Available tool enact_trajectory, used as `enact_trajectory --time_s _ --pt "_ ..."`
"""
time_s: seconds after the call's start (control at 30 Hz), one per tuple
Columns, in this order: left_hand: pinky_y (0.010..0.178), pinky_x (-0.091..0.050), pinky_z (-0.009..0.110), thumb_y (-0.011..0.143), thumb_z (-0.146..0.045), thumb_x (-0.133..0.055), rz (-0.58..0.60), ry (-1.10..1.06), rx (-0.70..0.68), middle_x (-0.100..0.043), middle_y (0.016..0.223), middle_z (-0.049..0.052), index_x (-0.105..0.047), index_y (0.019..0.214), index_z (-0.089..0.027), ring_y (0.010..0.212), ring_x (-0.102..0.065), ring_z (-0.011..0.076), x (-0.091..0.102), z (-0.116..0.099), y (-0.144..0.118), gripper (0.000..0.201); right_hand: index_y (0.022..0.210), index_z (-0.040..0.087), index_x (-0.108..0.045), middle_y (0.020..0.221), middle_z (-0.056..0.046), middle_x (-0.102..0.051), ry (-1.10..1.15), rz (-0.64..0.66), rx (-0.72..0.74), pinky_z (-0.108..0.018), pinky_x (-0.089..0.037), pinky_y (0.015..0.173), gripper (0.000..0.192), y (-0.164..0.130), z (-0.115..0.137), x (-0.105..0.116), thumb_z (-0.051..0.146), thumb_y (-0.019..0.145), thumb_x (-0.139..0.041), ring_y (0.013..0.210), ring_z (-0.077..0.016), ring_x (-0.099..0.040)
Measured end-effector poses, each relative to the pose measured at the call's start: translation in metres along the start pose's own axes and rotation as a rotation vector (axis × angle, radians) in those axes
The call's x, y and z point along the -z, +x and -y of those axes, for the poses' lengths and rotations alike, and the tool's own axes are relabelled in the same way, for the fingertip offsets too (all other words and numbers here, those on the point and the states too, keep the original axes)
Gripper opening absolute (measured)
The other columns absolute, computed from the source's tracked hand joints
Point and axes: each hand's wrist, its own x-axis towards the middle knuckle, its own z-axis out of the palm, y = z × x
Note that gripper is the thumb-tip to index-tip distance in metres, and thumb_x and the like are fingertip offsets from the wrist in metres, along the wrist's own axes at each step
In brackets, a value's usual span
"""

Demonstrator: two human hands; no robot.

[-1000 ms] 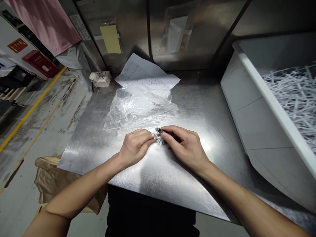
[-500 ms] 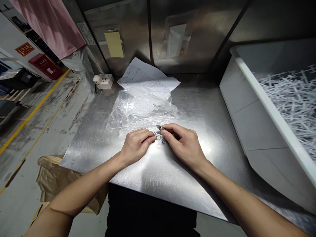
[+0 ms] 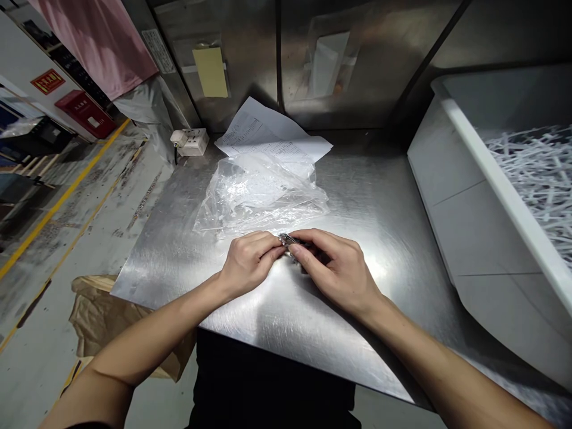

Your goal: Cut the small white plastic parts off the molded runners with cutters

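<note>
My left hand [image 3: 252, 260] is closed in a pinch on a small white branched plastic piece, mostly hidden behind the fingers and the tool. My right hand [image 3: 337, 266] grips a small metal nail clipper [image 3: 288, 239] between thumb and fingers. The clipper's jaws meet the plastic piece at the left fingertips. Both hands are close together, low over the metal table [image 3: 286, 310]. Just beyond them lies a crumpled clear plastic bag [image 3: 263, 193].
Printed papers [image 3: 263, 128] lie partly under the bag. A power socket [image 3: 193, 142] sits at the back left. A large grey-white bin [image 3: 482, 220] of white branched plastic pieces [image 3: 540, 179] stands right. Brown paper [image 3: 96, 316] lies below the left edge; a person in pink [image 3: 107, 47] stands behind.
The clipper has moved down and left onto the white piece, which is now mostly covered. My right hand has closed in toward the left. The view has shifted slightly.
</note>
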Motion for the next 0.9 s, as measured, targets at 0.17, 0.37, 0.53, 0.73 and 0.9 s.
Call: enact_trajectory --time_s 0.17,0.37,0.53,0.73,0.9 --pt "0.081 -0.057 0.032 0.114 -0.022 -0.063 -0.02 0.005 -0.049 -0.079 0.093 0.005 -0.077 0.104 -0.019 0.085 -0.074 0.0192 -0.001 0.0 0.0 0.017 0.117 0.022 -0.084 0.102 -0.005 -0.087 -0.006 -0.001 0.0 -0.036 -0.061 0.076 0.017 0.0 0.0 0.001 0.03 0.109 -0.072 0.083 -0.0212 -0.08" --pt "0.08 -0.056 0.032 0.113 -0.018 -0.063 -0.028 0.054 -0.081 -0.08 0.094 0.004 -0.076 0.105 -0.02 0.084 -0.075 0.0189 -0.002 0.001 -0.001 0.015 0.115 0.024 -0.085 0.104 -0.002 -0.088 0.044 -0.012 -0.051 -0.034 -0.06 0.077 0.016 0.001 -0.001 -0.002 0.029 0.107 -0.072 0.091 -0.0214 -0.081" --pt "0.077 -0.055 0.032 0.115 -0.022 -0.063 -0.044 0.112 -0.074 -0.078 0.091 0.004 -0.075 0.104 -0.02 0.081 -0.073 0.0186 -0.003 -0.001 -0.001 0.017 0.11 0.023 -0.086 0.097 -0.003 -0.087 0.088 -0.035 -0.117 -0.034 -0.056 0.073 0.018 0.001 -0.003 -0.005 0.033 0.106 -0.072 0.082 -0.0206 -0.077" --pt "0.075 -0.054 0.03 0.112 -0.025 -0.071 -0.042 0.12 -0.056 -0.08 0.091 0.003 -0.078 0.113 -0.02 0.079 -0.075 0.018 -0.002 -0.002 -0.001 0.009 0.108 0.021 -0.087 0.086 -0.004 -0.082 0.177 -0.056 -0.242 -0.033 -0.051 0.066 0.023 0.002 -0.009 -0.01 0.04 0.103 -0.074 0.073 -0.0194 -0.07" --pt "0.077 -0.056 0.03 0.11 -0.024 -0.073 -0.05 0.104 -0.03 -0.084 0.094 0.003 -0.079 0.113 -0.021 0.083 -0.078 0.019 0.0 -0.001 -0.001 0.007 0.107 0.019 -0.086 0.081 -0.004 -0.077 0.258 -0.029 -0.274 -0.032 -0.051 0.062 0.028 0.006 -0.008 -0.007 0.044 0.103 -0.074 0.072 -0.0196 -0.069"
